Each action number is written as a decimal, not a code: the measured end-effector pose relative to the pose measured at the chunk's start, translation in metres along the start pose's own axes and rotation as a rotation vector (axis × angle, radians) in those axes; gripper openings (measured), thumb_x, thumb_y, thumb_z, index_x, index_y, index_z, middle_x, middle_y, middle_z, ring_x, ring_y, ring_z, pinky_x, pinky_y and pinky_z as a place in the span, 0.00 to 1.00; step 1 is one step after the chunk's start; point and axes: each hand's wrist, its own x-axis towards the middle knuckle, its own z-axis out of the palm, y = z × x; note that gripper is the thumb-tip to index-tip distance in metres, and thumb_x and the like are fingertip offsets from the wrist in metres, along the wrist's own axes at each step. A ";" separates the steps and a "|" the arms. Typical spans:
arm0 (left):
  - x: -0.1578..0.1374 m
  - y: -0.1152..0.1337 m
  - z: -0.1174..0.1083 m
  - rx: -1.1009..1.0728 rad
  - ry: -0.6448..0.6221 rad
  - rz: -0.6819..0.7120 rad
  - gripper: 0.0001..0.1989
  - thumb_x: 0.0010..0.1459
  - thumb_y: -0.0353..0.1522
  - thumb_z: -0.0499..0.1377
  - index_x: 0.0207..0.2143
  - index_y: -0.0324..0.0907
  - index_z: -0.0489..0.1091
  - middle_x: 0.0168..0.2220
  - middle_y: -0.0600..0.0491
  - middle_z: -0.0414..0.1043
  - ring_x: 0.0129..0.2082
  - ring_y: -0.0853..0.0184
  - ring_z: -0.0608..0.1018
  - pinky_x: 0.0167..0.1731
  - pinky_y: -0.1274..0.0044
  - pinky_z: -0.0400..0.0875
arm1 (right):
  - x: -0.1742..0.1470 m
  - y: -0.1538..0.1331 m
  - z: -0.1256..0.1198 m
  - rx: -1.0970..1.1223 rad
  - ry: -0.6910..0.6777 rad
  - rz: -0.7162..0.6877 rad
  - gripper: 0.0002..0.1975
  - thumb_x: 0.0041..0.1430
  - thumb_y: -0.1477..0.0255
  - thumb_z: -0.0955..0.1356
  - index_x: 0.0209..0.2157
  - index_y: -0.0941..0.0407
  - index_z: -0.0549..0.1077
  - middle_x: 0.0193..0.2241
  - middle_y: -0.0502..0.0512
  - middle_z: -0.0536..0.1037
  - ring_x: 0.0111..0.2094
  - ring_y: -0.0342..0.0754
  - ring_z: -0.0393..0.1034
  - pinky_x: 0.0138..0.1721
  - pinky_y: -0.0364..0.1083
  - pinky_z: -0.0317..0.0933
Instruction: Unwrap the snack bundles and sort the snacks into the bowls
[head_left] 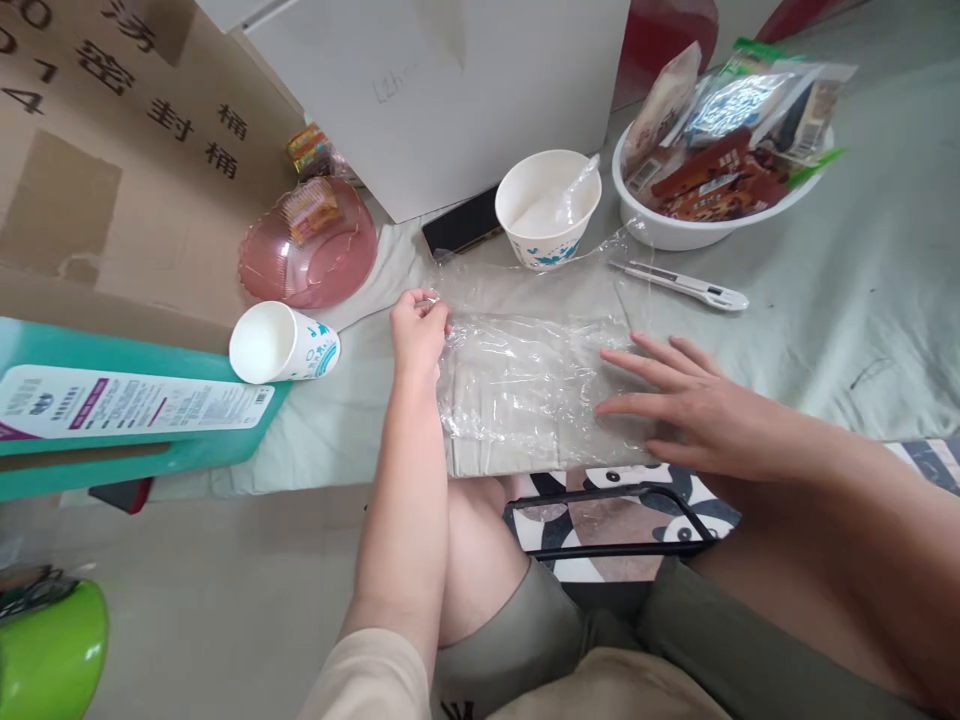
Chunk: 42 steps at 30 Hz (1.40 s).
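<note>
A clear, crinkled plastic bag (525,385) lies spread on the cloth-covered table in front of me. My left hand (420,330) pinches its left edge between thumb and fingers. On the right side, my right hand (679,405) rests with fingers spread over the bag's edge, palm down. Just behind the bag stands a white paper bowl (544,225) with a blue pattern, holding a wrapped clear plastic spoon (574,195). A white utility knife (686,285) lies to the right, beyond my right hand.
A paper cup (285,343) lies tipped at the left, near a pink plastic bowl (330,255). A white basin (720,230) of snack packets stands back right. A dark phone (461,222) lies by a white box (450,90). Left are a cardboard box (150,200) and green container (150,460).
</note>
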 end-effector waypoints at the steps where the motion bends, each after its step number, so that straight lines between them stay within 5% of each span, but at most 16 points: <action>1: 0.001 0.000 0.002 -0.004 -0.004 0.000 0.11 0.49 0.23 0.57 0.36 0.43 0.65 0.26 0.59 0.68 0.16 0.75 0.68 0.15 0.82 0.55 | 0.005 -0.003 0.001 0.009 0.019 -0.019 0.15 0.60 0.72 0.67 0.46 0.45 0.79 0.70 0.50 0.61 0.73 0.70 0.44 0.65 0.78 0.44; 4: 0.004 -0.004 0.006 -0.042 0.052 0.071 0.17 0.50 0.25 0.60 0.43 0.44 0.65 0.40 0.53 0.72 0.25 0.73 0.74 0.23 0.80 0.66 | 0.018 -0.009 0.000 0.095 0.129 -0.028 0.10 0.65 0.70 0.64 0.32 0.51 0.77 0.60 0.53 0.75 0.71 0.67 0.53 0.66 0.76 0.45; 8: -0.001 -0.007 -0.007 -0.021 0.206 0.418 0.16 0.51 0.30 0.63 0.44 0.46 0.66 0.50 0.49 0.69 0.43 0.66 0.76 0.44 0.73 0.73 | 0.026 -0.005 -0.009 0.326 0.339 0.121 0.06 0.63 0.67 0.65 0.34 0.51 0.72 0.44 0.57 0.83 0.58 0.62 0.72 0.61 0.68 0.60; 10: -0.015 -0.004 -0.020 0.004 0.101 0.593 0.09 0.56 0.34 0.61 0.40 0.45 0.68 0.43 0.51 0.72 0.42 0.65 0.76 0.46 0.71 0.73 | 0.027 -0.002 -0.012 0.418 0.449 0.262 0.06 0.63 0.64 0.66 0.33 0.51 0.71 0.39 0.57 0.83 0.49 0.60 0.77 0.53 0.62 0.68; 12: -0.037 0.003 -0.035 0.065 -0.164 0.715 0.08 0.60 0.39 0.59 0.37 0.44 0.70 0.37 0.51 0.73 0.40 0.64 0.77 0.46 0.69 0.73 | 0.029 0.000 -0.012 0.478 0.523 0.378 0.07 0.62 0.63 0.66 0.32 0.50 0.70 0.37 0.56 0.83 0.42 0.58 0.79 0.46 0.59 0.71; 14: -0.063 0.010 -0.048 0.187 -0.450 0.789 0.11 0.59 0.42 0.61 0.37 0.44 0.72 0.38 0.50 0.75 0.42 0.62 0.78 0.49 0.67 0.74 | 0.032 0.001 -0.012 0.535 0.551 0.437 0.06 0.61 0.64 0.66 0.31 0.50 0.70 0.35 0.55 0.83 0.39 0.56 0.78 0.43 0.57 0.71; 16: -0.088 0.011 -0.057 0.329 -0.598 0.798 0.15 0.56 0.43 0.65 0.40 0.44 0.74 0.44 0.48 0.76 0.48 0.58 0.78 0.55 0.64 0.72 | 0.036 -0.001 -0.012 0.600 0.551 0.474 0.06 0.60 0.65 0.66 0.30 0.50 0.69 0.35 0.54 0.83 0.39 0.55 0.78 0.42 0.56 0.71; 20: -0.121 -0.009 -0.063 0.633 -0.654 0.698 0.37 0.42 0.39 0.75 0.56 0.49 0.71 0.65 0.44 0.63 0.69 0.47 0.63 0.66 0.57 0.62 | 0.041 -0.010 -0.013 0.664 0.554 0.549 0.05 0.59 0.67 0.66 0.29 0.51 0.67 0.33 0.54 0.83 0.37 0.54 0.78 0.41 0.54 0.71; 22: -0.127 -0.024 -0.060 0.693 -0.625 0.676 0.38 0.45 0.36 0.74 0.59 0.50 0.69 0.68 0.45 0.59 0.72 0.46 0.57 0.69 0.55 0.58 | 0.042 -0.014 -0.013 0.695 0.569 0.569 0.05 0.59 0.68 0.66 0.30 0.51 0.66 0.31 0.54 0.83 0.37 0.54 0.79 0.42 0.55 0.71; 27: -0.126 -0.038 -0.050 0.454 -0.439 0.720 0.10 0.62 0.31 0.58 0.42 0.44 0.78 0.56 0.45 0.76 0.62 0.56 0.73 0.62 0.60 0.68 | 0.038 -0.015 -0.015 0.855 0.578 0.519 0.06 0.59 0.67 0.64 0.29 0.50 0.63 0.30 0.53 0.82 0.38 0.56 0.80 0.45 0.57 0.73; 32: -0.128 -0.030 -0.054 0.103 -0.399 0.607 0.13 0.62 0.41 0.60 0.33 0.44 0.80 0.42 0.45 0.82 0.45 0.59 0.83 0.50 0.65 0.77 | 0.027 -0.016 -0.028 0.754 0.350 0.223 0.12 0.53 0.67 0.66 0.18 0.51 0.65 0.38 0.57 0.83 0.61 0.65 0.69 0.47 0.60 0.73; 36: -0.125 -0.032 -0.056 -0.196 -0.345 0.351 0.20 0.58 0.50 0.63 0.33 0.42 0.79 0.32 0.46 0.82 0.33 0.62 0.83 0.38 0.71 0.79 | 0.024 -0.017 -0.034 0.666 0.295 0.309 0.13 0.54 0.67 0.65 0.17 0.50 0.67 0.37 0.62 0.83 0.69 0.67 0.56 0.33 0.54 0.73; 39: -0.119 -0.030 -0.055 -0.307 -0.277 0.173 0.24 0.48 0.53 0.69 0.30 0.41 0.77 0.23 0.51 0.78 0.21 0.67 0.79 0.23 0.77 0.73 | 0.029 -0.013 -0.032 0.750 0.391 0.479 0.15 0.56 0.66 0.64 0.17 0.50 0.65 0.26 0.61 0.80 0.63 0.65 0.66 0.26 0.49 0.69; 42: -0.112 -0.025 -0.055 -0.358 -0.206 0.100 0.28 0.40 0.55 0.72 0.26 0.40 0.74 0.19 0.54 0.73 0.15 0.71 0.74 0.16 0.80 0.64 | 0.038 -0.006 -0.026 0.788 0.523 0.606 0.15 0.56 0.66 0.63 0.16 0.49 0.62 0.14 0.54 0.68 0.44 0.61 0.78 0.29 0.51 0.71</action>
